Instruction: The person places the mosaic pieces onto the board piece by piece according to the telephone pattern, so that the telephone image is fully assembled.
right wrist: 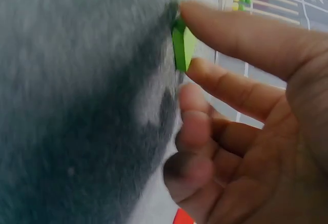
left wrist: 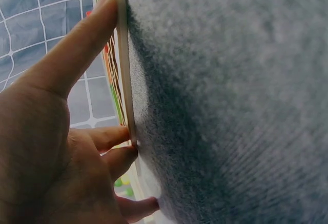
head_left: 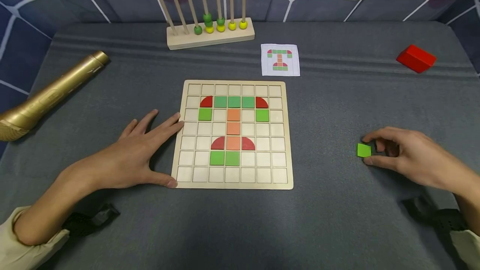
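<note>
My right hand (head_left: 416, 155) pinches a small bright green square tile (head_left: 363, 150) between thumb and index finger, low over the grey table to the right of the board. In the right wrist view, the tile (right wrist: 183, 47) shows between those two fingertips, its other fingers curled below. A pale wooden grid board (head_left: 234, 186) lies flat at the centre, bearing green squares (head_left: 225, 158), orange squares (head_left: 233, 128) and red quarter-circles (head_left: 206, 102). At the board's left edge, my left hand (head_left: 129, 157) is spread, fingertips and thumb tip touching the rim (left wrist: 123, 55).
A pattern card (head_left: 280, 60) lies behind the board. Farther back stands a wooden peg rack (head_left: 210, 41) with green and yellow beads. A golden tube-like object (head_left: 60, 88) lies at the left, a red block (head_left: 417, 58) at the back right. Dark patterned fabric (head_left: 322, 7) closes off the rear.
</note>
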`<action>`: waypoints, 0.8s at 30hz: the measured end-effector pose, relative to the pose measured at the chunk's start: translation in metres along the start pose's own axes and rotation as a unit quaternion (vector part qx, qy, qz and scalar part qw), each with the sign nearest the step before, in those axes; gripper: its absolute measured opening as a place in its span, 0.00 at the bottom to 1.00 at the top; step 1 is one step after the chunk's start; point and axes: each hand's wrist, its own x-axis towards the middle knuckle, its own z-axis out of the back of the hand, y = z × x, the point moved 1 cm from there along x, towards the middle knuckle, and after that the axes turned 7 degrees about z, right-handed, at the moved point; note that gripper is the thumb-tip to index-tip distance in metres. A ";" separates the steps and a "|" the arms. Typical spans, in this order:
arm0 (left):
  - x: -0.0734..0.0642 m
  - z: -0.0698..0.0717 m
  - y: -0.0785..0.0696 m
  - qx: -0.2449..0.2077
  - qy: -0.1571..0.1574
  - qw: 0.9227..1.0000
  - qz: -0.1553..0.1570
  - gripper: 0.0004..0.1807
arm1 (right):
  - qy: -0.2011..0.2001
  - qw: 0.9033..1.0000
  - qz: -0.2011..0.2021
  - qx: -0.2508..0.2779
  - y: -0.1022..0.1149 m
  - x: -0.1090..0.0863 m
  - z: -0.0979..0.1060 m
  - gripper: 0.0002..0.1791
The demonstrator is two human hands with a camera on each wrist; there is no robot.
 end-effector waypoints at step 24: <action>0.002 -0.001 0.002 -0.003 0.009 1.000 0.008 0.69 | -0.038 0.990 0.120 0.070 0.061 0.036 -0.004 0.19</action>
